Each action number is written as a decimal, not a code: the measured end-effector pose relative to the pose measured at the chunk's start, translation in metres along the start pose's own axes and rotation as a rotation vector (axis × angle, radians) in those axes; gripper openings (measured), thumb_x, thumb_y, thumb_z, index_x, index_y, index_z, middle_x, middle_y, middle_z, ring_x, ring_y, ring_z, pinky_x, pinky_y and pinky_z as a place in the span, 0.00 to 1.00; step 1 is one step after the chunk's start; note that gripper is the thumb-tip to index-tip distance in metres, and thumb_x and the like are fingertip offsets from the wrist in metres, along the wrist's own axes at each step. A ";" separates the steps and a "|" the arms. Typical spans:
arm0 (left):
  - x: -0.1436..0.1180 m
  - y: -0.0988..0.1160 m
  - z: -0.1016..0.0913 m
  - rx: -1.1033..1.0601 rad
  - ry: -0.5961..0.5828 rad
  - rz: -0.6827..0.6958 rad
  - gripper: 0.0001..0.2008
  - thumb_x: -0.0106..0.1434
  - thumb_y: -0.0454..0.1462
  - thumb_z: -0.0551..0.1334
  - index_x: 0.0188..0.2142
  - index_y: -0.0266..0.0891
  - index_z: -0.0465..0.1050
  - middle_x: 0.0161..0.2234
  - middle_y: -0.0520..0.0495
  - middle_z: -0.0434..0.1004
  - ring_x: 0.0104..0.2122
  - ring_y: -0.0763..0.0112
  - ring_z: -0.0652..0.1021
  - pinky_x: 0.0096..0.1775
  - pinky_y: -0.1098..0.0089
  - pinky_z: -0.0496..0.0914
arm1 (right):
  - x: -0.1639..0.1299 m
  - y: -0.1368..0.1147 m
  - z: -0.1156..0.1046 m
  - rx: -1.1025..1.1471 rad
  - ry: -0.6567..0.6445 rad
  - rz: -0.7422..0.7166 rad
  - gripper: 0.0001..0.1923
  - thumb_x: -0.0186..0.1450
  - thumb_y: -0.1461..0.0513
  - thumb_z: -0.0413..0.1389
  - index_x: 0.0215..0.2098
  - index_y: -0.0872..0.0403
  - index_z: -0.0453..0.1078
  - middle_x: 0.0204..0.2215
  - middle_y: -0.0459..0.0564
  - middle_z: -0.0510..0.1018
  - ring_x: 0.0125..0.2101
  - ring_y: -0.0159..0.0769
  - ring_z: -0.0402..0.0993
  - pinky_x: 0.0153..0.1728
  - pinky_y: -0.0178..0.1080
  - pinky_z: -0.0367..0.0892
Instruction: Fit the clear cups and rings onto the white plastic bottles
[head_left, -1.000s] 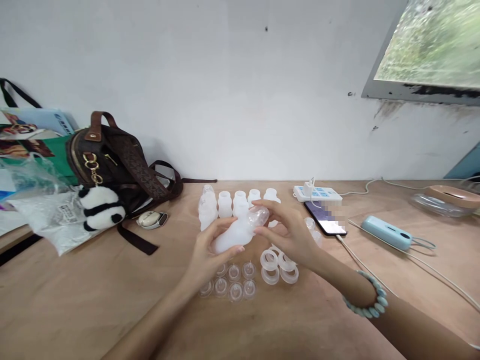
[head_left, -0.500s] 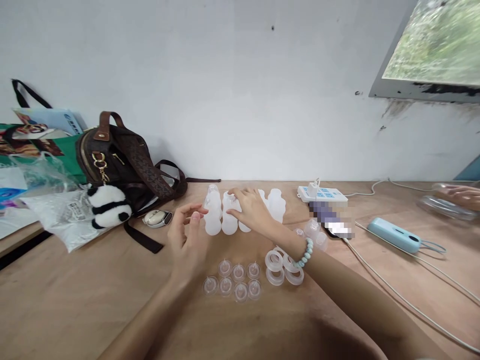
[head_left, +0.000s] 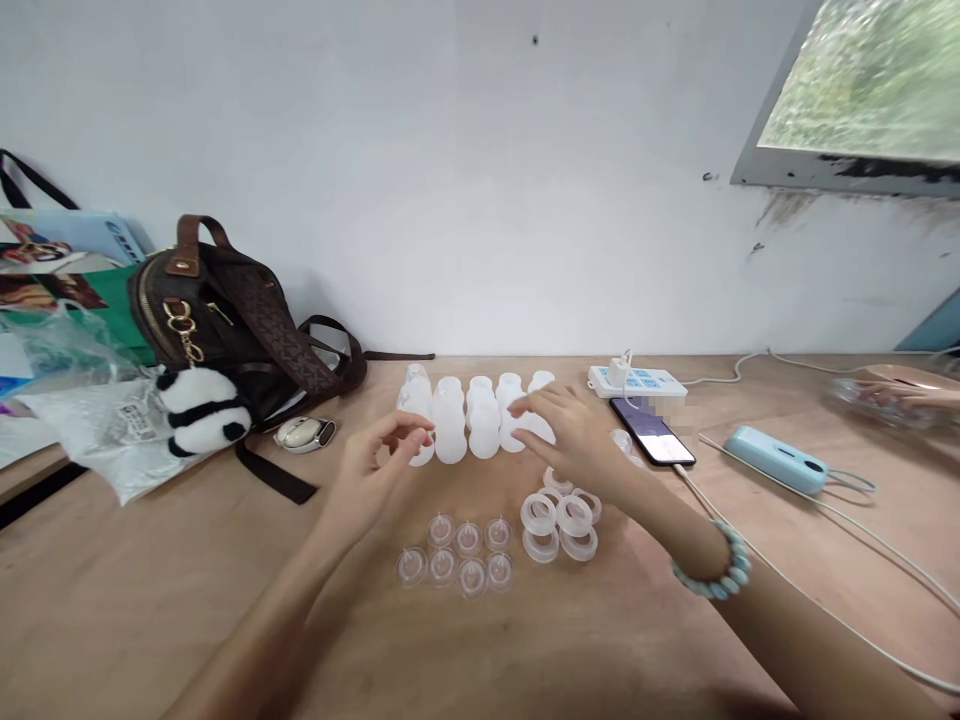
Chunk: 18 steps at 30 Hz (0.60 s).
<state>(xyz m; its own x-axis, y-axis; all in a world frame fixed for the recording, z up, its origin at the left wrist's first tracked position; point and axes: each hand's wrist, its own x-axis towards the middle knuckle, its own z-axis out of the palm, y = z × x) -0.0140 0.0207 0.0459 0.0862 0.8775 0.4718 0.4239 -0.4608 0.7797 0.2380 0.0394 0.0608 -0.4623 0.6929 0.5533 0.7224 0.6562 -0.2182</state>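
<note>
Several milky-white, narrow-waisted bottles [head_left: 450,430] stand in rows near the wall. A clear dome cap [head_left: 416,375] tops one at the left end. Beside that end is my left hand [head_left: 371,460], its fingers loosely curled with a gap to the thumb; whether it touches a bottle I cannot tell. Over the right-end bottles my right hand [head_left: 570,430] is spread and holds nothing visible, covering part of them. Closer to me lie several clear teats, apparently of silicone [head_left: 469,540], and several translucent screw rings [head_left: 540,515], some stacked.
A brown backpack [head_left: 247,310] with a panda toy [head_left: 202,412] and a computer mouse [head_left: 304,433] are on the left. To the right are a power strip [head_left: 652,385], a phone [head_left: 652,430], a blue power bank [head_left: 776,460], cables, and another person's hand [head_left: 911,390].
My right hand has moved right, from the second column of bottles to the right end. My left hand stays by the left end, its fingers drawn closer together. The view has shifted slightly.
</note>
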 end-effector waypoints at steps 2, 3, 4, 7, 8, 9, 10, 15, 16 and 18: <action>0.002 0.003 -0.010 0.128 -0.253 -0.079 0.14 0.65 0.46 0.57 0.40 0.42 0.76 0.32 0.49 0.78 0.32 0.64 0.75 0.34 0.67 0.66 | -0.022 0.004 -0.006 0.004 -0.092 0.018 0.04 0.66 0.64 0.58 0.40 0.53 0.71 0.38 0.51 0.80 0.43 0.44 0.71 0.46 0.46 0.60; 0.003 0.005 -0.016 0.181 -0.375 -0.122 0.15 0.64 0.48 0.57 0.42 0.43 0.76 0.33 0.49 0.77 0.31 0.64 0.74 0.33 0.68 0.66 | -0.032 0.006 -0.007 0.008 -0.147 0.021 0.04 0.66 0.64 0.59 0.40 0.53 0.71 0.38 0.51 0.80 0.43 0.44 0.71 0.47 0.47 0.60; 0.002 0.005 -0.021 0.223 -0.495 -0.163 0.15 0.63 0.49 0.59 0.42 0.43 0.76 0.33 0.50 0.77 0.31 0.64 0.74 0.33 0.68 0.66 | -0.041 0.007 -0.007 0.007 -0.199 0.023 0.06 0.65 0.62 0.60 0.40 0.53 0.71 0.38 0.51 0.80 0.44 0.45 0.71 0.47 0.48 0.60; -0.002 0.002 -0.032 0.315 -0.794 -0.261 0.18 0.50 0.46 0.69 0.40 0.43 0.73 0.32 0.52 0.76 0.31 0.63 0.75 0.30 0.71 0.64 | -0.058 0.007 0.000 -0.019 -0.303 0.015 0.16 0.59 0.56 0.66 0.40 0.53 0.71 0.38 0.52 0.79 0.44 0.48 0.70 0.46 0.50 0.61; -0.004 -0.001 -0.032 0.340 -0.856 -0.279 0.19 0.47 0.44 0.71 0.38 0.43 0.72 0.31 0.53 0.76 0.31 0.63 0.74 0.29 0.72 0.63 | -0.062 0.007 0.004 -0.037 -0.323 0.008 0.18 0.56 0.54 0.68 0.39 0.53 0.71 0.38 0.52 0.78 0.44 0.49 0.69 0.45 0.51 0.62; -0.006 -0.004 -0.030 0.365 -0.900 -0.290 0.18 0.45 0.42 0.71 0.35 0.43 0.71 0.31 0.54 0.75 0.30 0.63 0.74 0.28 0.72 0.62 | -0.064 0.007 0.008 -0.059 -0.339 -0.002 0.20 0.54 0.53 0.69 0.38 0.54 0.71 0.38 0.52 0.78 0.43 0.50 0.69 0.44 0.51 0.62; -0.008 -0.007 -0.027 0.389 -0.927 -0.296 0.16 0.44 0.40 0.71 0.32 0.42 0.70 0.30 0.54 0.75 0.29 0.64 0.73 0.27 0.72 0.60 | -0.065 0.006 0.011 -0.085 -0.351 -0.013 0.19 0.52 0.54 0.70 0.36 0.54 0.71 0.37 0.53 0.77 0.43 0.50 0.69 0.44 0.52 0.62; -0.012 -0.011 -0.019 0.469 -0.927 -0.332 0.09 0.43 0.33 0.67 0.24 0.41 0.69 0.28 0.53 0.73 0.28 0.65 0.72 0.27 0.72 0.60 | -0.065 0.006 0.016 -0.107 -0.332 -0.007 0.13 0.57 0.57 0.67 0.31 0.53 0.69 0.34 0.52 0.76 0.40 0.48 0.69 0.41 0.50 0.64; -0.011 -0.009 -0.023 0.446 -0.915 -0.341 0.07 0.45 0.33 0.66 0.25 0.41 0.70 0.28 0.53 0.74 0.29 0.64 0.73 0.28 0.72 0.62 | -0.065 0.007 0.015 -0.078 -0.301 0.006 0.12 0.57 0.58 0.67 0.32 0.53 0.68 0.35 0.52 0.76 0.41 0.47 0.69 0.42 0.50 0.64; -0.007 -0.004 -0.033 0.334 -0.863 -0.326 0.05 0.50 0.35 0.66 0.29 0.42 0.73 0.30 0.51 0.76 0.32 0.62 0.76 0.31 0.71 0.67 | -0.065 0.008 0.011 -0.014 -0.217 0.036 0.12 0.59 0.59 0.66 0.35 0.53 0.68 0.36 0.52 0.76 0.41 0.46 0.69 0.43 0.50 0.64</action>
<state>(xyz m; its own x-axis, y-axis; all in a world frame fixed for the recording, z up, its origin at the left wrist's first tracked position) -0.0463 0.0119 0.0527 0.4926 0.8122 -0.3126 0.7659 -0.2341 0.5988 0.2677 0.0027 0.0145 -0.5347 0.7652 0.3586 0.7468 0.6264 -0.2233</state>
